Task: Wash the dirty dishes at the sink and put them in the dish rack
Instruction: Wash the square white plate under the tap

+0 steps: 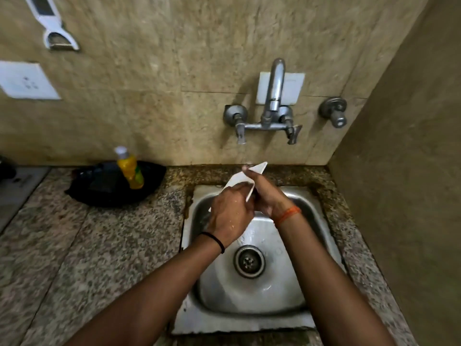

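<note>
Over the back of the steel sink (294, 303) both hands hold a white square plate (238, 179), tilted on edge with one corner pointing up toward the wall. My left hand (230, 213) is wet and wraps the plate's lower left side. My right hand (262, 191) grips its right edge, fingers reaching to the upper corner. Most of the plate is hidden by the hands. The tap spout (275, 81) stands on the wall above; no running water is visible. No dish rack is in view.
A yellow dish-soap bottle (129, 168) stands in a black pan (99, 191) on the granite counter (87, 245) left of the sink. A side wall (411, 171) closes in on the right. A drain (249, 262) sits in the basin's middle. A white peeler (53, 28) hangs upper left.
</note>
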`<move>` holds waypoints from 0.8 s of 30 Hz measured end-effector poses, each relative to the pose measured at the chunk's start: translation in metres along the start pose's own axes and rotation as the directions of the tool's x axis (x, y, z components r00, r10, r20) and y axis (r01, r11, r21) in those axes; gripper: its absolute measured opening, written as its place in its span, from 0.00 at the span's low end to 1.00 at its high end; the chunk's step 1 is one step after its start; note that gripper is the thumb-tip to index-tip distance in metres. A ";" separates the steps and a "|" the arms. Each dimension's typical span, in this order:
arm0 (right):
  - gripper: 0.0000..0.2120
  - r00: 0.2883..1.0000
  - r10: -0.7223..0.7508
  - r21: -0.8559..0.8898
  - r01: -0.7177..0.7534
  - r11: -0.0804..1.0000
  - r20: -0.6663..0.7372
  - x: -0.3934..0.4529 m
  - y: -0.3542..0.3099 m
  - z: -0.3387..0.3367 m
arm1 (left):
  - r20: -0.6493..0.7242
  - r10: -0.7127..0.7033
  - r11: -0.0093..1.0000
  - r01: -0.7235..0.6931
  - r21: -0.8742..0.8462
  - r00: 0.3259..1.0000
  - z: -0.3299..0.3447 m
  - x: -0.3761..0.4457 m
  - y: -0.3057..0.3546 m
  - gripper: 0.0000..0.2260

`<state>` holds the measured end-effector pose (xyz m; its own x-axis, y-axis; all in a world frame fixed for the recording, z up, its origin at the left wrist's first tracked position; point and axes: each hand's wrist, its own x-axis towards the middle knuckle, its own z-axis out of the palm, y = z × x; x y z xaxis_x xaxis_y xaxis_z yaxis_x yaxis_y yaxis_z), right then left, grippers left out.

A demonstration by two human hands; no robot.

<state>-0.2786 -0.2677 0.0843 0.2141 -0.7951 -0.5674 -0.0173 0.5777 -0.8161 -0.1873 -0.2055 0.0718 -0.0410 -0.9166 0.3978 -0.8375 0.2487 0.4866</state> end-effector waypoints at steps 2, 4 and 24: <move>0.07 0.993 -0.083 -0.087 0.076 0.993 -0.088 -0.002 0.008 0.006 | 0.146 0.093 0.996 -0.094 -0.005 0.985 -0.006 -0.012 -0.014 0.16; 0.05 0.988 -0.139 -0.187 0.124 0.975 -0.068 -0.007 0.014 0.009 | 0.359 0.102 0.974 -0.020 -0.225 0.928 -0.021 -0.023 -0.037 0.21; 0.12 0.724 -0.142 -0.250 0.406 0.879 0.675 -0.044 0.028 0.325 | -0.029 -0.941 0.143 0.319 -0.937 0.336 -0.293 -0.189 -0.267 0.10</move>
<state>0.0291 -0.1566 0.1220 0.8169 -0.5331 -0.2203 -0.1722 0.1391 -0.9752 0.2035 -0.0064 0.0949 0.7904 -0.5329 -0.3020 0.3782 0.0368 0.9250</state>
